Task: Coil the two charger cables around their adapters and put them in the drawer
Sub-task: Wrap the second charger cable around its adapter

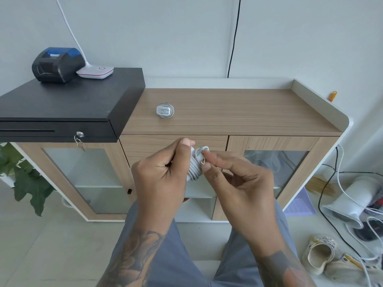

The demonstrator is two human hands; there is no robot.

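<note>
One white adapter with its cable wound around it lies on the wooden cabinet top. A second white adapter, wrapped in several turns of cable, is held in front of the cabinet. My left hand grips this bundle from the left, thumb on top. My right hand pinches the cable's end at the top right of the bundle. The drawer front behind my hands is closed.
A black cash drawer with keys sits on the cabinet's left, bearing a receipt printer and a white lamp base. A plant stands at left. Cables, a white appliance and sandals clutter the floor at right.
</note>
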